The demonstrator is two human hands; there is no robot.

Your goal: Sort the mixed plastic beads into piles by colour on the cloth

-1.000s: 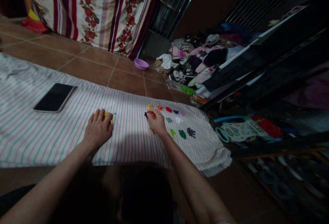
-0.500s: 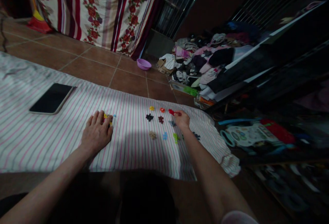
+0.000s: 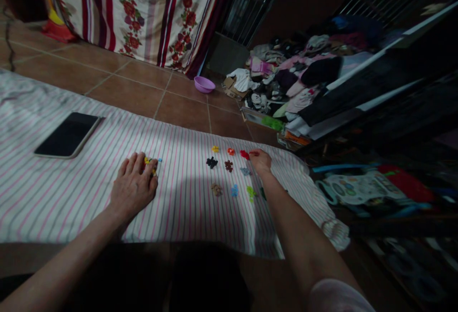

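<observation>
My left hand (image 3: 132, 181) lies flat on the striped cloth (image 3: 179, 159), fingers stretched out. Small yellow pieces (image 3: 147, 160) show from under its index finger and thumb, and a tiny light-blue piece (image 3: 160, 160) sits beside them. At the right, the fingertips of my right hand (image 3: 261, 161) are pinched together at the edge of a small red cluster (image 3: 244, 155); whatever is between them is too small to make out. Nearby lie little piles of plastic pieces: yellow (image 3: 215, 149), orange (image 3: 231, 151), black (image 3: 212, 162), brown (image 3: 228, 165), grey-blue (image 3: 245, 171), tan (image 3: 216, 189), blue (image 3: 234, 191) and lime green (image 3: 251, 193).
A dark-screened phone (image 3: 67, 135) rests on the cloth at the left. Beyond it are a tiled floor (image 3: 132, 88), a purple basin (image 3: 204, 84) and a heap of clothes (image 3: 286, 73). Dark shelving (image 3: 379, 88) stands on the right. My right forearm covers some piles.
The view has shifted slightly, moving the piles rightward in the picture. My right hand stays by the red cluster, its fingertips now nearer the cluster's right edge. My left hand is still.
</observation>
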